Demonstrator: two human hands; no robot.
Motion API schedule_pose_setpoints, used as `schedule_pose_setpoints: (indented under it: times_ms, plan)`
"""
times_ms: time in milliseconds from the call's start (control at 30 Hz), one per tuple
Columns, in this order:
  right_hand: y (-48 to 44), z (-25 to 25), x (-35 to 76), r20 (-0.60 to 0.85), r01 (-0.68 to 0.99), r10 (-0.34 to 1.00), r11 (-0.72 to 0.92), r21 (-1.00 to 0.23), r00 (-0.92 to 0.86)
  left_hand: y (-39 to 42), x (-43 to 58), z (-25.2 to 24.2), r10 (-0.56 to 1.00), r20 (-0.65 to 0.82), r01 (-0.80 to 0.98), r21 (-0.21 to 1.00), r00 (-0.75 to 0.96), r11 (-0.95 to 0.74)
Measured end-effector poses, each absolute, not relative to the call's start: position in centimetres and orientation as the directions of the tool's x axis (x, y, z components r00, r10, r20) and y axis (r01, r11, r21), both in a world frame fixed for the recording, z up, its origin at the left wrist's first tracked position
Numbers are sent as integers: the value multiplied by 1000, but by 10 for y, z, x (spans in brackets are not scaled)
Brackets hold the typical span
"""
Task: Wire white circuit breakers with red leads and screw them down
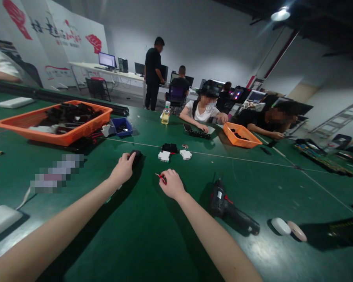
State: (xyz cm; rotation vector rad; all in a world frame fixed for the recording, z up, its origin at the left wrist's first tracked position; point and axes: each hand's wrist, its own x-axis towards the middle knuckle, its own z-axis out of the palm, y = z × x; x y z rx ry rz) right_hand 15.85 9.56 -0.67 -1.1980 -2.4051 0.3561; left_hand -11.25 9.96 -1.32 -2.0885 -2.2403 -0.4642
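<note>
My left hand [121,169] is closed on a small black block [136,157] near the middle of the green table [117,243]. To its right, my right hand [172,184] pinches a short red wire [161,178] with a bare metal tip pointing left. Beyond my hands lie a black part [170,148] and two white modules, one at the left [164,156] and one at the right [185,154]. A pale object is mostly hidden under my left wrist. A black power screwdriver [228,207] lies to the right of my right forearm.
An orange basket [66,138] of black parts and a blue tray [122,132] stand at the left. A bottle [165,113] stands at the far edge. Two people sit across, by another orange basket [243,141]. Round cases [281,226] lie at the right.
</note>
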Motion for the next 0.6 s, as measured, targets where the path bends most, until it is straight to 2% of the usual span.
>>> schedule_pose_setpoints:
  times_ms: [367, 600]
  plan:
    - [100, -11, 157, 292, 697, 783, 623, -356, -550, 96, -109, -8, 965, 233, 979, 189, -121, 77]
    - [99, -10, 158, 267, 693, 789, 614, -377, -554, 96, -106, -5, 960, 194, 966, 200, -200, 161]
